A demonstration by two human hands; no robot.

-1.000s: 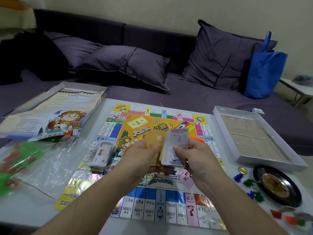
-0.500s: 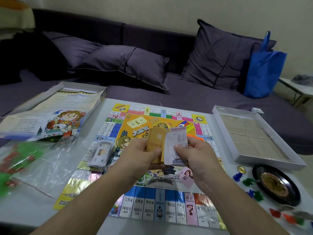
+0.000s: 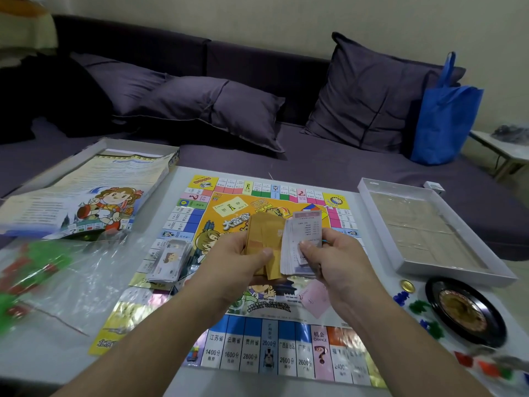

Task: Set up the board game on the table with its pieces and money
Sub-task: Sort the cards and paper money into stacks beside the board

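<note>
The colourful game board (image 3: 246,348) lies flat on the white table. Above its middle, my left hand (image 3: 243,253) grips a fanned stack of yellow cards (image 3: 264,233), thumb on top. Right beside it, my right hand (image 3: 332,259) pinches a stack of white and pink printed cards (image 3: 303,233). A pile of paper money (image 3: 170,257) rests on the board's left edge. One pink card (image 3: 315,300) lies face up on the board under my right wrist.
The box lid with the rule sheet (image 3: 86,193) sits at far left, a clear plastic bag with green and red pieces (image 3: 43,276) in front of it. The white box tray (image 3: 423,227), a black roulette wheel (image 3: 463,310) and several small coloured tokens (image 3: 418,306) lie at right. A sofa stands behind.
Both hands have shifted slightly, and the yellow cards in my left hand have spread a little wider. The white and pink stack stays in my right hand.
</note>
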